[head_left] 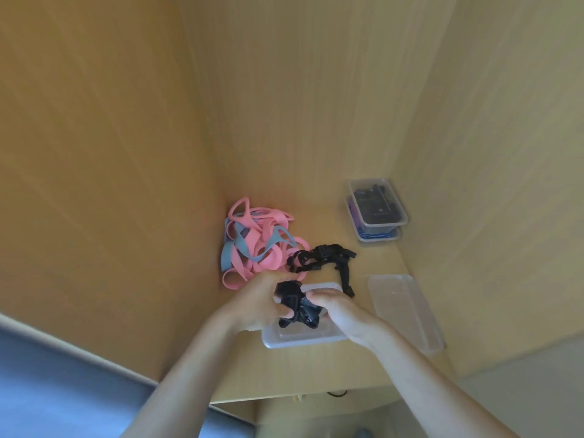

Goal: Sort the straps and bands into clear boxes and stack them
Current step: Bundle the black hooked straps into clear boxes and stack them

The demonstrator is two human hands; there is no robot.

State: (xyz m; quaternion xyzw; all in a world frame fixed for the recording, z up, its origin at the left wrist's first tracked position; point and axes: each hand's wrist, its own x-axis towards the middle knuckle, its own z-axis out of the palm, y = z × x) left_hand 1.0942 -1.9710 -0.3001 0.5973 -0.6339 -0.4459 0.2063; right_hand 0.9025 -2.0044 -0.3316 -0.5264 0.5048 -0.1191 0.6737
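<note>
Our left hand [262, 300] and right hand [336, 308] both grip the black strap bundle [298, 308] just above the open clear box [284, 341], so we should fold it tight and press it below the rim.

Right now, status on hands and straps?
Grip: left hand, right hand on black strap bundle over open clear box. Behind: loose straps, band pile. Off to right, lid; box unobstructed.

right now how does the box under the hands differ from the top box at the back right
The near box sits directly on the shelf; the back box rests on a lower box. The back box is filled with dark items; the near box's visible floor looks bare. Both are clear and rectangular.
</note>
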